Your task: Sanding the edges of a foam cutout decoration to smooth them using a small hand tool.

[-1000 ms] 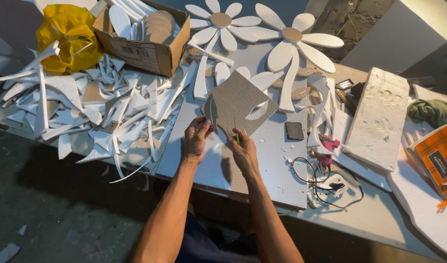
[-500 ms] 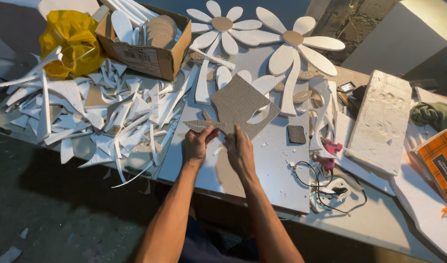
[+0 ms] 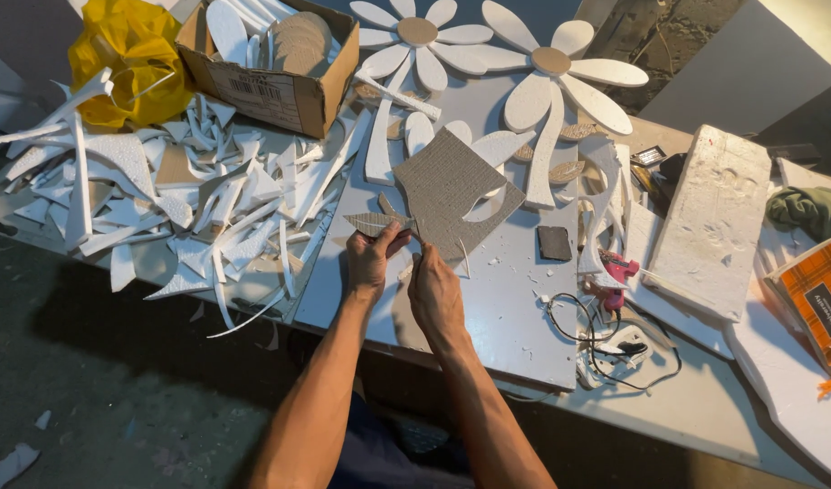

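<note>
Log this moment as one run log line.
left hand: grips cardboard offcut | right hand: at cardboard sheet edge | surroundings: foam scraps, foam flowers

A grey worktable (image 3: 511, 312) crowded with craft scraps and cut-outs.
On it lie a heap of white foam offcuts (image 3: 162, 195), an open brown cardboard box (image 3: 271, 77) beside a crumpled yellow plastic bag (image 3: 126, 59), two white foam daisies with brown centres (image 3: 488, 54), a small dark square block (image 3: 553, 243), a pink glue gun (image 3: 616, 272) with tangled black cable (image 3: 615, 344), and a thick white foam slab (image 3: 714, 217).
</note>
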